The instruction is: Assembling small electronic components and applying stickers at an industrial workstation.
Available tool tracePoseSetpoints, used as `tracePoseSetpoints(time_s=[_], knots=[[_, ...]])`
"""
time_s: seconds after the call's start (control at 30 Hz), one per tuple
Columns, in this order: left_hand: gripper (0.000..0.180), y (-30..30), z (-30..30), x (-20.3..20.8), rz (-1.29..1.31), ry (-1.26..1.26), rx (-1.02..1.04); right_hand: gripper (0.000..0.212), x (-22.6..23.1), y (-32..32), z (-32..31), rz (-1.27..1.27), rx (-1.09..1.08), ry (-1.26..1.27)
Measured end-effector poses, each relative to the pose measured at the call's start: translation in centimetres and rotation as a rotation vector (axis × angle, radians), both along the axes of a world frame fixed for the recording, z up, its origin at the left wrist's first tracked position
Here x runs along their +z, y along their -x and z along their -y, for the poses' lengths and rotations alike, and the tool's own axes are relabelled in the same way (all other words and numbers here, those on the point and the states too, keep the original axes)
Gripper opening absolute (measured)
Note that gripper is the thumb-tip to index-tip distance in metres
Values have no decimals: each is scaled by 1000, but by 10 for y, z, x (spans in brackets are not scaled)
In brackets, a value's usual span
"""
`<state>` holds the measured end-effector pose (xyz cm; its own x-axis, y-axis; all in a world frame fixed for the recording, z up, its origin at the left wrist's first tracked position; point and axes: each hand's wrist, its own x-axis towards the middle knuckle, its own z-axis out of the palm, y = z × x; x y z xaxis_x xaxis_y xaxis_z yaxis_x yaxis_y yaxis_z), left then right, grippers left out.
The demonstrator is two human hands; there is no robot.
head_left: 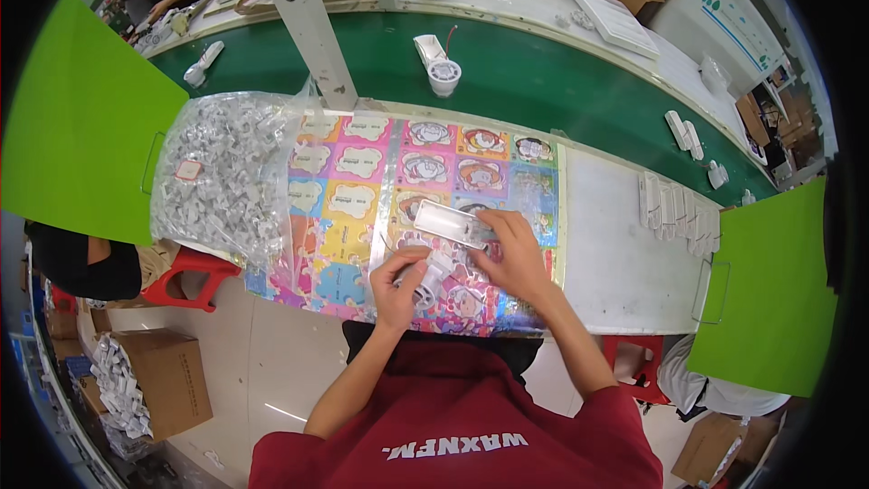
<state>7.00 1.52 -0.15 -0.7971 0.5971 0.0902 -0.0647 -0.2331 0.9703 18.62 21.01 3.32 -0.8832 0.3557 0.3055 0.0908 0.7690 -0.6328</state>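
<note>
Over the patterned mat, my left hand (pixel 396 294) is closed on a white plastic piece with a round, ring-like end (pixel 439 269). Its fingers and thumb pinch the left side of it. My right hand (pixel 514 258) grips the right end of a long white open shell (pixel 444 222), hollow side up, just beyond the round-ended piece. A thin wire seems to rise near my left fingers, though where it ends is unclear. My right fingers partly cover the place where the shell and the piece come close, so I cannot tell whether they touch.
A clear bag of many small white parts (pixel 222 181) lies left. White shells (pixel 674 213) stand in a row on the right. Beyond runs a green conveyor belt (pixel 362 50) with a round-headed white unit (pixel 444 77). A grey post (pixel 303 23) and green panels (pixel 769 290) flank the bench.
</note>
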Motion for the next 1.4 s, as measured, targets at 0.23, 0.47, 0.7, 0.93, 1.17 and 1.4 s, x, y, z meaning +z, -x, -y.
tracePoseSetpoints(time_s=[0.23,0.47,0.7,0.93,1.17,1.4], knots=[[16,-41,-18,51,-66,27,130,67,22,-65,94,-10,-91,659],[64,-35,-31,59,-272,-49,-421,86,20,-72,94,-332,-202,1194],[78,39,-60,53,-1198,551,-434,69,42,-67,39,-70,-259,682],[67,52,-60,94,-946,749,-788,50,68,-58,13,28,-76,-14],[60,45,-47,102,-977,593,-706,43,82,-48,20,-14,-59,-263],[54,37,-39,110,-806,506,-674,43,93,-46,31,14,-55,-384]])
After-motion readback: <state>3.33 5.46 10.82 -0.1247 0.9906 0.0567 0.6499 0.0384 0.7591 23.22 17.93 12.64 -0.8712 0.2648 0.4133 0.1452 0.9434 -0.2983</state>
